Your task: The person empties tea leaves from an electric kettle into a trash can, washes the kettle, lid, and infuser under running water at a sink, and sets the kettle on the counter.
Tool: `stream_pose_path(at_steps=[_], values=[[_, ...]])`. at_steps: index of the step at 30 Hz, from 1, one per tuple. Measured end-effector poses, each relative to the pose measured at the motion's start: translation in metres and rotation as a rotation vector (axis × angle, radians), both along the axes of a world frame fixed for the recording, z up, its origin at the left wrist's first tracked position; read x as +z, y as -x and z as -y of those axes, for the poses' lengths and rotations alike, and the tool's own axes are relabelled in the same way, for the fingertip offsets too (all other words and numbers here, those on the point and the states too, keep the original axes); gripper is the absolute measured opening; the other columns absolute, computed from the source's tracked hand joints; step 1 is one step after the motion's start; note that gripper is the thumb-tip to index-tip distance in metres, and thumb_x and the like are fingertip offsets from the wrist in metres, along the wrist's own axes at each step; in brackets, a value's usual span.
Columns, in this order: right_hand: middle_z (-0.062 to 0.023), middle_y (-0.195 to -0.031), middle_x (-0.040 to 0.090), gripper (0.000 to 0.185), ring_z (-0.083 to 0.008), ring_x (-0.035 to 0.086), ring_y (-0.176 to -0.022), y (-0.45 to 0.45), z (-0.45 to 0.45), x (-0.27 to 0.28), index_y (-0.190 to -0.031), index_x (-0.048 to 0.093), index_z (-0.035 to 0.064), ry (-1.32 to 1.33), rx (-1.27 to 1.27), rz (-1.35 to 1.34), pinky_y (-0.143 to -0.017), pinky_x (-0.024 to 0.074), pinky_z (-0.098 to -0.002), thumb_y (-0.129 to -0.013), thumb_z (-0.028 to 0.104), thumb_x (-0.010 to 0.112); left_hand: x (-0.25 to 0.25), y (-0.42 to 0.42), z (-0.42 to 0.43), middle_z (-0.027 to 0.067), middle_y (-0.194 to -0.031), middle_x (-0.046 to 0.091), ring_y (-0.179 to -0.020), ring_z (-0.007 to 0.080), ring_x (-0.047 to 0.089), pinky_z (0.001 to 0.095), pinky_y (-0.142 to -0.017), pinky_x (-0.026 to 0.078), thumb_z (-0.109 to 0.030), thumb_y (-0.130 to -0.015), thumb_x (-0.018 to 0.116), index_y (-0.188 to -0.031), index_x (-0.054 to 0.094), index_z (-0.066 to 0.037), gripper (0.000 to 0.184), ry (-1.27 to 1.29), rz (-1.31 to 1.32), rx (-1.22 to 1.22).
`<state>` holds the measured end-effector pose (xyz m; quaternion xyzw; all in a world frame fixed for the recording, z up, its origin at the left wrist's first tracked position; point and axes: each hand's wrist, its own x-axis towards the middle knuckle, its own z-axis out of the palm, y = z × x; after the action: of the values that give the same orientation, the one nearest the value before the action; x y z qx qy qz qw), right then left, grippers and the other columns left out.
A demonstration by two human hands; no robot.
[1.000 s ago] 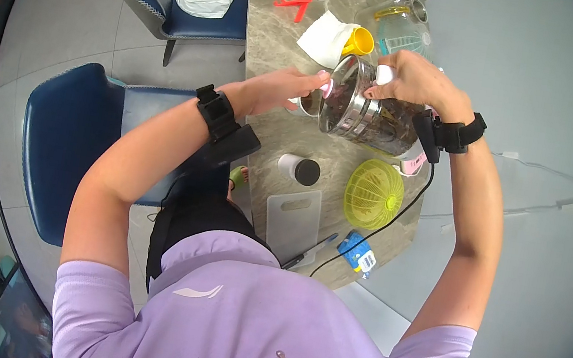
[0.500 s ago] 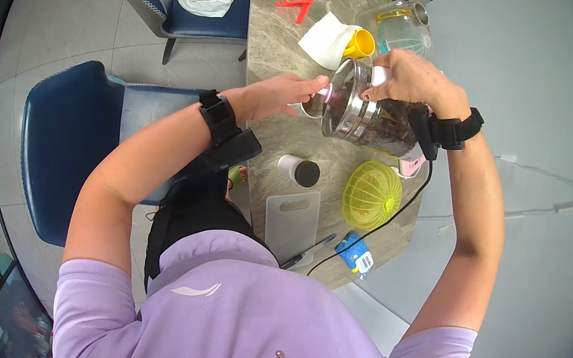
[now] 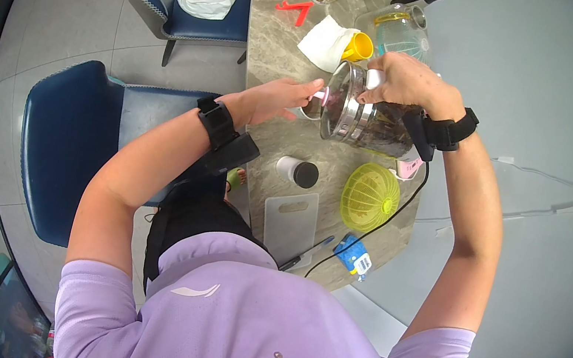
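Observation:
A glass pot [image 3: 386, 129] with a metal band and dark contents lies tilted on its side above the table. My right hand [image 3: 410, 84] is closed around its white handle [image 3: 375, 80]. At the pot's left end, the fingers of my left hand [image 3: 280, 99] pinch a small pink-and-white knob [image 3: 321, 96], which seems to belong to the glass lid [image 3: 338, 101]. Partly hidden below the left fingertips is a cup [image 3: 309, 110]. I cannot tell whether liquid is flowing from the pot.
Near the pot are a yellow cup [image 3: 358, 46] with white cloth, a green basket [image 3: 370, 197] and a black-lidded jar [image 3: 296, 172]. A cutting board [image 3: 289, 222], knife and blue packet [image 3: 353, 254] lie closer. A black cable [image 3: 381, 225] crosses the table; blue chairs [image 3: 64, 151] stand left.
Both hands and the pot stay almost in place, with only a slight shift of the left hand and pot. The camera view has moved a little.

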<state>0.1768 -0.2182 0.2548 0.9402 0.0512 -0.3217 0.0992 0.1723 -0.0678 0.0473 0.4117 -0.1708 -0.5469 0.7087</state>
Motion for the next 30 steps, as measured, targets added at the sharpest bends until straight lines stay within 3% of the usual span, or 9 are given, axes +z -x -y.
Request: stream_pose_path(at_steps=[3,6,9,11,20,23,30], values=[[-0.0187,-0.085,0.063,0.047,-0.0337,0.059,-0.084,0.0,-0.003,0.002,-0.098,0.061,0.0024,-0.01,0.015,0.005,-0.072,0.046,-0.0376,-0.064,0.032,0.073,0.0,0.0,0.0,0.0109,-0.132,0.037,-0.124,0.0211,0.033,0.0397,-0.096,0.033,-0.055,-0.088,0.041,-0.13,0.033,0.001,0.071,-0.037,-0.02,-0.019],[-0.0185,-0.086,0.063,0.047,-0.0338,0.059,-0.084,0.001,-0.002,0.002,-0.098,0.061,0.0024,-0.032,0.033,0.024,-0.072,0.0461,-0.0373,-0.063,0.031,0.073,0.004,0.002,-0.001,0.0077,-0.13,0.038,-0.12,0.0194,0.036,0.0392,-0.095,0.033,-0.054,-0.088,0.041,-0.129,0.036,-0.002,0.067,-0.071,-0.039,0.008],[-0.0198,-0.086,0.062,0.05,-0.0341,0.059,-0.084,-0.001,0.0,0.001,-0.102,0.06,0.0021,-0.058,0.04,0.015,-0.072,0.046,-0.0372,-0.063,0.03,0.075,-0.001,0.0,-0.003,0.0238,-0.136,0.026,-0.129,0.0305,0.025,0.0441,-0.1,0.03,-0.058,-0.084,0.044,-0.131,0.024,0.01,0.085,0.022,-0.036,-0.004],[-0.0225,-0.086,0.062,0.058,-0.0344,0.06,-0.083,-0.003,-0.005,0.005,-0.11,0.059,0.0018,-0.063,0.036,-0.029,-0.073,0.0458,-0.0373,-0.062,0.029,0.076,-0.003,0.0,-0.005,0.0235,-0.137,0.026,-0.129,0.03,0.026,0.044,-0.1,0.031,-0.058,-0.084,0.045,-0.131,0.023,0.011,0.086,0.034,-0.04,-0.01],[-0.0213,-0.084,0.062,0.055,-0.0338,0.06,-0.084,-0.005,-0.009,0.011,-0.108,0.059,0.0014,-0.043,0.056,-0.029,-0.074,0.0461,-0.037,-0.062,0.026,0.076,0.001,-0.001,-0.008,0.0208,-0.139,0.024,-0.13,0.0288,0.025,0.0446,-0.1,0.03,-0.058,-0.084,0.046,-0.132,0.023,0.008,0.085,0.059,-0.088,-0.021],[-0.0186,-0.087,0.062,0.047,-0.0335,0.059,-0.086,-0.005,-0.006,0.01,-0.101,0.061,0.0025,-0.036,0.036,-0.011,-0.073,0.0461,-0.0378,-0.062,0.024,0.074,0.009,-0.002,-0.01,0.0193,-0.139,0.024,-0.13,0.0286,0.024,0.0455,-0.101,0.029,-0.056,-0.085,0.045,-0.133,0.023,0.006,0.082,0.082,-0.094,-0.04],[-0.0201,-0.08,0.062,0.051,-0.032,0.06,-0.079,-0.006,-0.002,0.011,-0.105,0.06,0.0016,-0.036,0.048,-0.034,-0.071,0.0462,-0.0371,-0.06,0.02,0.076,0.009,-0.001,-0.007,0.0174,-0.139,0.025,-0.13,0.0283,0.025,0.0462,-0.101,0.028,-0.053,-0.087,0.044,-0.134,0.026,0.001,0.074,0.094,-0.142,-0.034]])
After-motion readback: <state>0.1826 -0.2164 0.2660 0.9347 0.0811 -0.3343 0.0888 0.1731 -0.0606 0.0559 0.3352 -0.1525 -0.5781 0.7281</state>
